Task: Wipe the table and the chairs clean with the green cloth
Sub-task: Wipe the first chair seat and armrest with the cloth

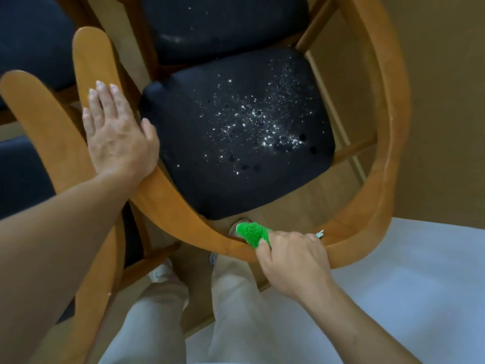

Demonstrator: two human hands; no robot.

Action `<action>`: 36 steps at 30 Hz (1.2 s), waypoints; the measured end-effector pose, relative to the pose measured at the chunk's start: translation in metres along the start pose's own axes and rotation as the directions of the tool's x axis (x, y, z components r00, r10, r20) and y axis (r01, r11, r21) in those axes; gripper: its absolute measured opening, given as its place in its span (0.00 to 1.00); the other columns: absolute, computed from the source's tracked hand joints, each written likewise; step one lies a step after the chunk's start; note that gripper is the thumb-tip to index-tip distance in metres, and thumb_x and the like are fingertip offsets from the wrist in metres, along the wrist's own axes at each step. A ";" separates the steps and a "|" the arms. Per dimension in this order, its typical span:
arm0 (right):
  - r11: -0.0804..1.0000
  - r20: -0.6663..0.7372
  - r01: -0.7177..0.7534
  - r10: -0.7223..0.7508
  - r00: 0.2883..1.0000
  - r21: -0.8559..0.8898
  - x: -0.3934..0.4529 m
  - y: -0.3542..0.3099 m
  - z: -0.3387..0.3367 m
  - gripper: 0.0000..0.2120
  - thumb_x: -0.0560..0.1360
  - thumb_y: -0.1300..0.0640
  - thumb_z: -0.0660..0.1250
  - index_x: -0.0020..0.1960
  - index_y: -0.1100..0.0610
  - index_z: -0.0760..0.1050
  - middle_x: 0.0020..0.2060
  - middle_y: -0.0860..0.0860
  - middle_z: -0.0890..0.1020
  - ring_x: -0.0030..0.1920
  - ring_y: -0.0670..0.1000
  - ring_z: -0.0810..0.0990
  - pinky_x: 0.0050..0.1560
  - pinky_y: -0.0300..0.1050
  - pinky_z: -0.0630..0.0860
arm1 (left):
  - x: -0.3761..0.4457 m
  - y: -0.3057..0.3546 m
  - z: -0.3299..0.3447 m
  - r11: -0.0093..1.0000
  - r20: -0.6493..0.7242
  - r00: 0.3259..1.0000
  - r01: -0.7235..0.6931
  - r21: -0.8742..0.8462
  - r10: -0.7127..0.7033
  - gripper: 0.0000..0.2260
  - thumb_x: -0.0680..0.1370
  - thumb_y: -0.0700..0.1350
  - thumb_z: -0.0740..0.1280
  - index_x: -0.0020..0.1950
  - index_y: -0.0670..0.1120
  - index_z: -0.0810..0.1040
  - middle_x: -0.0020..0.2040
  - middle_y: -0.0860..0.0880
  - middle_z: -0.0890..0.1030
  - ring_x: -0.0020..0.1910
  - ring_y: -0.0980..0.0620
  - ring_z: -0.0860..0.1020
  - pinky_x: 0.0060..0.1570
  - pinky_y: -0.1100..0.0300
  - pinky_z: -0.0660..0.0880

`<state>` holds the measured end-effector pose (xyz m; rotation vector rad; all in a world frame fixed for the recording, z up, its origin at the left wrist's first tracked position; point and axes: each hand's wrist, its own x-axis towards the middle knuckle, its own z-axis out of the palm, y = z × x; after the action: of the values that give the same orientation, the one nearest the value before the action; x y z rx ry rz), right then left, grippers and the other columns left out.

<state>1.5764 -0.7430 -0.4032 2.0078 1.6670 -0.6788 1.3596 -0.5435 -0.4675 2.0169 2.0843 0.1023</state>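
Note:
A wooden armchair (388,143) with a curved backrest stands below me. Its dark seat cushion (210,158) is speckled with white specks toward the right middle. My left hand (115,130) lies flat, fingers spread, on the chair's left arm rail. My right hand (291,256) grips the bunched green cloth (252,232) and presses it against the near curve of the backrest. A white table (406,285) fills the lower right corner.
A second chair with a dark seat (223,24) stands just beyond the first, also with a few white specks. More dark-seated chairs (29,40) line the left side. My legs in light trousers (236,311) are below the backrest. The floor is tan.

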 end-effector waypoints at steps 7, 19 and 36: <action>0.925 0.014 0.092 -0.105 0.994 0.368 0.019 -0.057 0.007 0.20 0.81 0.43 0.47 0.50 0.52 0.73 0.42 0.50 0.78 0.40 0.50 0.74 0.44 0.48 0.72 | 0.003 -0.002 0.005 1.000 -0.026 1.000 0.016 -0.003 -0.016 0.30 0.81 0.51 0.53 0.79 0.44 0.46 0.80 0.44 0.47 0.78 0.48 0.45 0.75 0.51 0.44; 0.916 0.619 0.396 -0.275 0.736 -0.064 0.058 0.087 -0.034 0.16 0.81 0.55 0.47 0.57 0.57 0.72 0.58 0.58 0.76 0.57 0.60 0.76 0.53 0.55 0.74 | 0.001 0.004 -0.004 0.998 0.000 0.999 0.045 -0.038 -0.045 0.28 0.82 0.48 0.53 0.79 0.44 0.47 0.80 0.46 0.47 0.78 0.50 0.44 0.76 0.52 0.43; 0.875 0.605 0.461 -0.450 0.657 0.150 0.069 0.049 -0.023 0.11 0.81 0.58 0.53 0.56 0.64 0.70 0.55 0.64 0.76 0.54 0.63 0.76 0.45 0.50 0.68 | 0.005 -0.007 0.013 0.998 -0.055 0.996 0.065 0.023 -0.064 0.28 0.81 0.51 0.52 0.79 0.47 0.47 0.80 0.47 0.49 0.78 0.53 0.44 0.75 0.54 0.44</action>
<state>1.6372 -0.6845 -0.4273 1.1098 1.7131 -1.3332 1.3553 -0.5406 -0.4820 1.9802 2.1923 0.1219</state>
